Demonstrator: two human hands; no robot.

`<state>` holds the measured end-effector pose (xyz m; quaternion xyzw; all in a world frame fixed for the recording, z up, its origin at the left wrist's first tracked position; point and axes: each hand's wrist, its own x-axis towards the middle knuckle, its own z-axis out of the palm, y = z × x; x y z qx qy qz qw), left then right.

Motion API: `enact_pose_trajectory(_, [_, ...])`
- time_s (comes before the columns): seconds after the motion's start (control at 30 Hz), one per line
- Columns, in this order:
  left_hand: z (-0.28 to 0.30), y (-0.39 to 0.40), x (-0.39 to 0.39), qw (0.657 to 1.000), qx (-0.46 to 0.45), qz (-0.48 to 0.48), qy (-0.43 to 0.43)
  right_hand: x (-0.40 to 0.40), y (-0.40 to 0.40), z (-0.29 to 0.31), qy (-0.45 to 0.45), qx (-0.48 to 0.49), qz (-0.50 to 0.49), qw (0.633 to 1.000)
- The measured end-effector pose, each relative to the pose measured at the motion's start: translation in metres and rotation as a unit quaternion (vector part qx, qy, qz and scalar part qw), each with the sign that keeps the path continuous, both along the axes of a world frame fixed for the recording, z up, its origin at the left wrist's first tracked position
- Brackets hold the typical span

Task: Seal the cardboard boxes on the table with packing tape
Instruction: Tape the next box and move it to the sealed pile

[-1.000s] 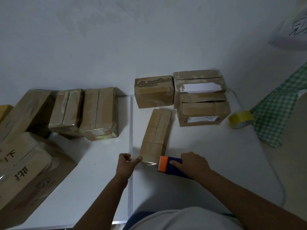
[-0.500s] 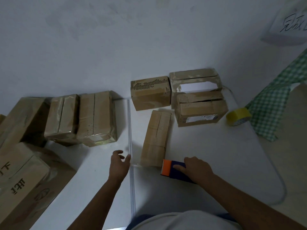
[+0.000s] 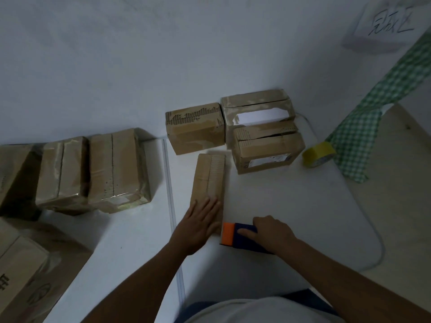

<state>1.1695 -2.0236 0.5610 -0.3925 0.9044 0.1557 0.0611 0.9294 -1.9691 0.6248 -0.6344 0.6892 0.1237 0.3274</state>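
narrow box [image 3: 207, 183] under left hand [image 3: 200, 220], three boxes [image 3: 268, 148] behind (close), tape roll [image 3: 318, 153] right

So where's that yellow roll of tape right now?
The yellow tape roll stands on the table's far right side, between the labelled box and the green checked cloth, out of both hands.

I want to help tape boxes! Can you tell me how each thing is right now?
long box: lying flat, left hand on its near end
left hand: open, palm pressing down
right hand: gripping the tape dispenser
tape dispenser: on the table beside the box's near end
yellow tape roll: resting untouched, far right
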Motion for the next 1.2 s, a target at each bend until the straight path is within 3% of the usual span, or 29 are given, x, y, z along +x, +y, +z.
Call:
enact_pose_trajectory(0.33, [-0.010, 0.000, 0.004, 1.000, -0.014, 0.000, 0.011, -0.040, 0.013, -0.002, 0.025, -0.043, 0.026, 0.998])
enact_pose_trajectory(0.6, [-0.004, 0.000, 0.001, 0.999, -0.015, 0.015, 0.033, -0.047, 0.012, 0.002, 0.029, -0.017, 0.014, 0.999])
enact_pose_trajectory(0.73, [0.001, 0.002, -0.004, 0.990, -0.078, -0.059, 0.100, -0.043, 0.011, 0.004, 0.014, 0.019, -0.003, 1.000])
enact_pose_trajectory(0.8, [-0.003, 0.008, -0.006, 0.987, -0.052, -0.089, 0.126, -0.041, 0.010, 0.006, 0.019, 0.037, 0.004, 0.999])
enact_pose_trajectory(1.0, [-0.002, 0.021, -0.019, 0.970, 0.044, 0.063, 0.232, -0.039, 0.003, 0.012, 0.046, 0.026, 0.007, 0.999])
enact_pose_trajectory(1.2, [0.001, 0.028, -0.028, 0.964, 0.059, 0.113, 0.233, -0.027, 0.008, 0.001, 0.063, -0.041, 0.007, 0.997])
